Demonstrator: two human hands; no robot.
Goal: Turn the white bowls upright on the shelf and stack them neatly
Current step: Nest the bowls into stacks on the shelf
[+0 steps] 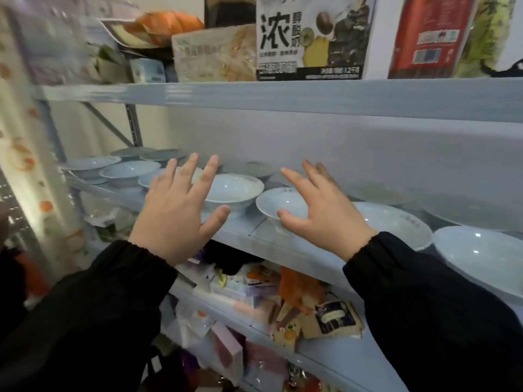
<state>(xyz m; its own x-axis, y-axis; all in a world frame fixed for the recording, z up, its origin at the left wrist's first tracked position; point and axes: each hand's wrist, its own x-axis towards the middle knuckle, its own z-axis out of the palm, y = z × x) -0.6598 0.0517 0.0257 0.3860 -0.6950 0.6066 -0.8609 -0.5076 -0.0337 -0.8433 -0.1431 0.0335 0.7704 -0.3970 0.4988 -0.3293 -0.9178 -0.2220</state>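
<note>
White bowls are observed on the middle shelf (283,241), set out in a row along its length, with more behind in shadow. Every bowl clearly seen stands upright: mouth up, foot down, axis vertical. None is seen nested, though the left-end bowls (128,171) are crowded rim to rim.

The centre bowl (237,190) stands between the two hands. The left hand (178,213) is held in front of it and to its left, fingers spread and straight, gripping nothing; its thumb is seen below the bowl's foot.

The second bowl (278,202) stands just right of the centre bowl. The right hand (322,213) is likewise splayed and released, with its thumb lying against that bowl's near wall; actual contact cannot be confirmed. Two large bowls (396,222) stand beyond the right wrist.

A printed carton (311,38) is noted on the shelf above, loose packets (311,306) below.
</note>
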